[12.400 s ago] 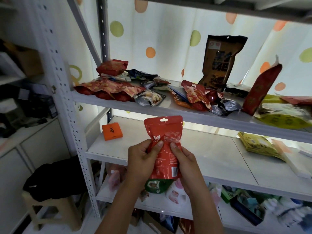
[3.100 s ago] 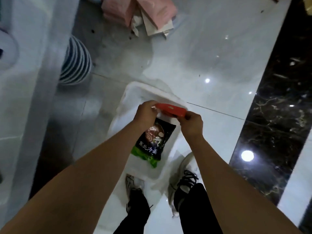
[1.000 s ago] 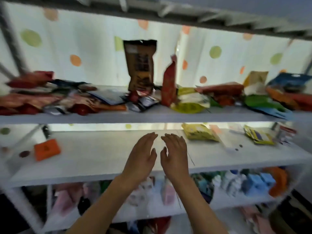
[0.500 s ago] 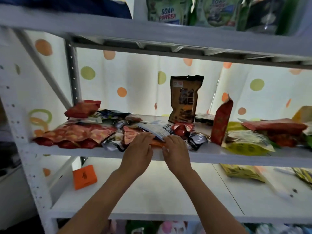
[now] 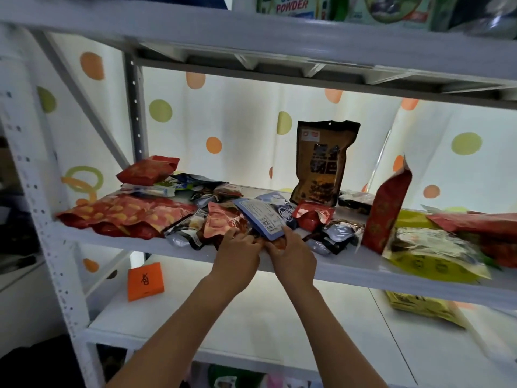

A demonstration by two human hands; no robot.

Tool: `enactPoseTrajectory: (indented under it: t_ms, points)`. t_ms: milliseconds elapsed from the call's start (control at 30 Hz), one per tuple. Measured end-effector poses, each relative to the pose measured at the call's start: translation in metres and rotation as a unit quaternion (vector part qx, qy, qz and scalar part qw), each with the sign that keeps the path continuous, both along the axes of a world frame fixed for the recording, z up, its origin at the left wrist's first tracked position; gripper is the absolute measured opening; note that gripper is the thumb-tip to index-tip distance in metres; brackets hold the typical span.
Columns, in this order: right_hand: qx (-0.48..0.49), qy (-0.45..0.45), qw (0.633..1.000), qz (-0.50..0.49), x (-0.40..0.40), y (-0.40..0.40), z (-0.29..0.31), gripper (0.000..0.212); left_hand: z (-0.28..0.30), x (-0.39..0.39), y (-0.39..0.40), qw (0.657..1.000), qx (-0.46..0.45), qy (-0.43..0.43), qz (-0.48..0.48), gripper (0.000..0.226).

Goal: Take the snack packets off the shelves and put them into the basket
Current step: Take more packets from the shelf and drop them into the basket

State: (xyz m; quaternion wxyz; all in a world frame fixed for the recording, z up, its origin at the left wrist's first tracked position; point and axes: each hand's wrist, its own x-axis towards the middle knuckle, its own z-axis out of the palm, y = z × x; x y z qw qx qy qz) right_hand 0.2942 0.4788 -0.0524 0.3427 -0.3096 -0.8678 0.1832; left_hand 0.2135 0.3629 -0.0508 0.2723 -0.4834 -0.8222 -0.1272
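Glossy foil packets [image 5: 223,224], painted-metal shelf [image 5: 363,271]

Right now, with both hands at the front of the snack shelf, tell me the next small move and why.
Probably draw the orange-red packet forward off the shelf edge. Both the left hand and right hand have fingers on it, and the blue packet lies on top, so pull slowly to slide it out from under.

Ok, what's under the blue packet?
The blue packet lies on an orange packet, which both hands, left and right, reach. Anything beneath its middle is covered.
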Motion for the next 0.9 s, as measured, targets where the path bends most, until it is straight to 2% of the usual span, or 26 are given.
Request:
enactPoseTrajectory:
  t_ms: [133,300,500,633,700,733,767,800,833,867,900]
  points:
    - [-0.023,0.004,1.0,0.006,-0.007,0.009,0.015,0.05,-0.004,-0.001,-0.005,1.0,0.016,-0.004,-0.014,0.031]
    - [0.046,-0.006,0.998,0.047,-0.01,0.02,0.018,0.031,-0.003,0.005,-0.007,0.999,0.034,-0.009,-0.009,0.028]
    - [0.012,0.155,0.986,0.066,0.008,0.012,0.025,0.028,-0.003,0.005,-0.01,0.999,-0.006,-0.042,-0.009,0.036]
    - [-0.075,0.253,0.959,0.104,0.022,0.0,0.034,0.023,0.005,0.003,-0.015,0.996,-0.003,-0.079,-0.038,0.041]
    - [-0.133,0.277,0.945,0.109,0.034,-0.006,0.036,0.021,0.015,0.01,-0.019,0.989,0.051,-0.128,-0.059,0.041]
    - [-0.16,0.289,0.937,0.115,0.041,-0.007,0.035,0.021,0.021,0.017,-0.021,0.977,0.117,-0.166,-0.067,0.04]
    - [-0.182,0.297,0.929,0.125,0.049,-0.01,0.033,0.021,0.026,0.026,-0.023,0.954,0.196,-0.218,-0.069,0.037]
    - [-0.201,0.301,0.923,0.133,0.055,-0.012,0.029,0.022,0.03,0.035,-0.025,0.915,0.274,-0.289,-0.064,0.033]
    - [-0.218,0.302,0.918,0.137,0.063,-0.015,0.024,0.023,0.033,0.044,-0.027,0.854,0.349,-0.38,-0.065,0.031]
    - [-0.236,0.305,0.912,0.137,0.069,-0.018,0.019,0.025,0.035,0.05,-0.028,0.765,0.419,-0.484,-0.072,0.028]
    - [-0.261,0.309,0.905,0.135,0.077,-0.022,0.013,0.026,0.037,0.057,-0.031,0.655,0.464,-0.59,-0.083,0.026]
